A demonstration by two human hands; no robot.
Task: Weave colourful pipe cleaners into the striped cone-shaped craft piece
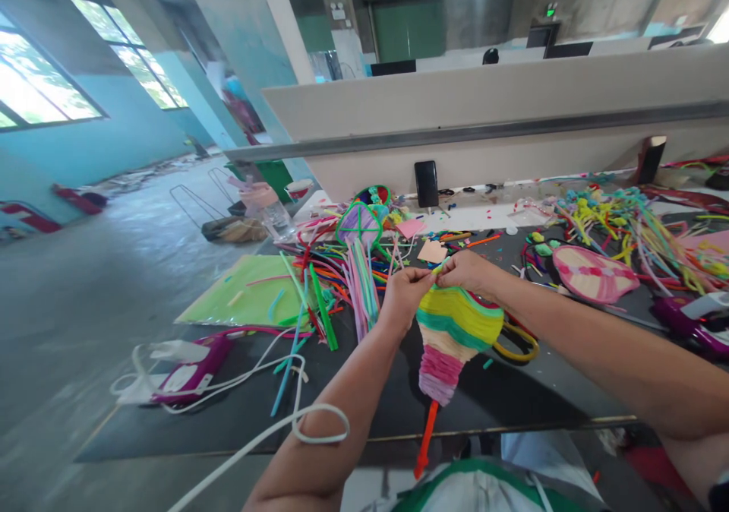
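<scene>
Cataloguing what I see from my remote post: one striped craft piece (456, 333), right of centre over the tabletop (205, 432), orange stem (426, 440) projecting past the near edge. Left hand (407, 295) and right hand (467, 270): grip narrow, both pinching the piece's far end. White cable (250, 379), near left, crossing before the left forearm (361, 371). Risks, in my judgement: uneven pulling could loosen the coloured rows; a cable snag could jerk the left hand.

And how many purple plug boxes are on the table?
2. One purple plug box is near the left end of the table, and the other purple plug box is at the picture's right edge. More might be hidden under the craft strands.
</scene>
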